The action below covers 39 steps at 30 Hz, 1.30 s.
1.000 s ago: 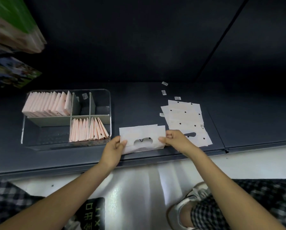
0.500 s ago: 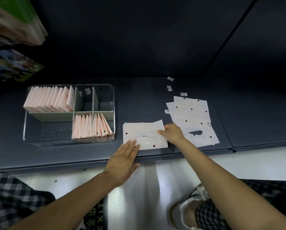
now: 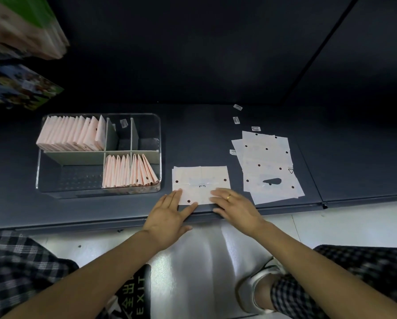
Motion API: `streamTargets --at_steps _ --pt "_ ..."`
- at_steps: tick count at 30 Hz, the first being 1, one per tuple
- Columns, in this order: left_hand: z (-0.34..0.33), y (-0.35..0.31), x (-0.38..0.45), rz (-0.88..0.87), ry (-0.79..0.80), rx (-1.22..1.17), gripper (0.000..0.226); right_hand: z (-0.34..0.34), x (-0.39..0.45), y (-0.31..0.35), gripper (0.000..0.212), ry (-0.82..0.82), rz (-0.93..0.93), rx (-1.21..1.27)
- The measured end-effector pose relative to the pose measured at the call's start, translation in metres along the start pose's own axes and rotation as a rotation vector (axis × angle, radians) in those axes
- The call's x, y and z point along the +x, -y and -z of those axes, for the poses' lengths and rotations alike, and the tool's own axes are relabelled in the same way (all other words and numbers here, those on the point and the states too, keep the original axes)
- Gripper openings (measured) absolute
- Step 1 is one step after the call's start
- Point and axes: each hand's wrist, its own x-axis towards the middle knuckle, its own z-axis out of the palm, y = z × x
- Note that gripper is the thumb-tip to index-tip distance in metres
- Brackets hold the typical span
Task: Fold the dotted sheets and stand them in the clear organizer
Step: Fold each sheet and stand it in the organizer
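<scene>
A white dotted sheet [image 3: 201, 180], folded once, lies flat on the dark shelf near its front edge. My left hand [image 3: 168, 214] rests flat with its fingertips on the sheet's lower left corner. My right hand [image 3: 233, 203], wearing a ring, presses flat on the lower right part. A pile of unfolded dotted sheets [image 3: 267, 165] lies to the right. The clear organizer [image 3: 157, 143] stands to the left, holding folded pink sheets [image 3: 74, 134] upright in the back left compartment and more [image 3: 128, 171] in the front right one.
Small labels [image 3: 236, 119] lie scattered behind the pile. Packaged goods [image 3: 20, 26] hang at the upper left. The shelf's front edge [image 3: 77, 223] runs just below my hands. My knees in checked cloth and a shoe [image 3: 254, 293] are on the pale floor.
The sheet was held up between both hands, then laid flat on the shelf. Both hands now press on its near edge, the right having moved in from the sheet's right side.
</scene>
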Motion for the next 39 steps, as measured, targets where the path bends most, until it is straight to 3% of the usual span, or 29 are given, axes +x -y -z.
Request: streamTargets --at_steps 6,11,16,21,25,27,31,35,39 --pt "0.005 0.009 0.007 -0.003 -0.072 -0.055 0.058 0.011 -0.009 -0.017 0.06 0.118 0.08 -0.132" --pt "0.011 0.018 0.018 0.015 -0.174 -0.088 0.053 0.015 0.006 -0.017 0.023 0.071 0.137 -0.132" --pt "0.021 0.016 0.021 -0.087 -0.223 0.107 0.03 0.014 0.009 -0.021 0.021 0.031 0.141 -0.085" --pt "0.017 0.016 0.025 -0.074 -0.113 0.186 0.054 0.011 0.01 -0.021 0.019 0.02 0.173 -0.136" --pt "0.02 0.015 0.017 -0.082 -0.169 0.148 0.055 0.014 0.01 -0.018 0.031 0.112 0.029 -0.034" --pt "0.022 0.016 0.014 -0.09 -0.226 0.092 0.047 0.014 0.009 -0.021 0.025 0.145 -0.052 0.016" --pt "0.025 0.016 0.013 -0.016 -0.168 -0.183 0.006 0.019 0.015 -0.029 0.012 0.208 -0.314 0.335" --pt "0.027 0.014 0.017 0.144 -0.301 -0.458 0.015 0.026 0.029 -0.035 0.006 0.192 -0.616 0.661" --pt "0.027 0.001 0.019 0.064 -0.562 -0.437 0.042 0.022 0.044 -0.04 0.023 0.256 -0.786 0.653"
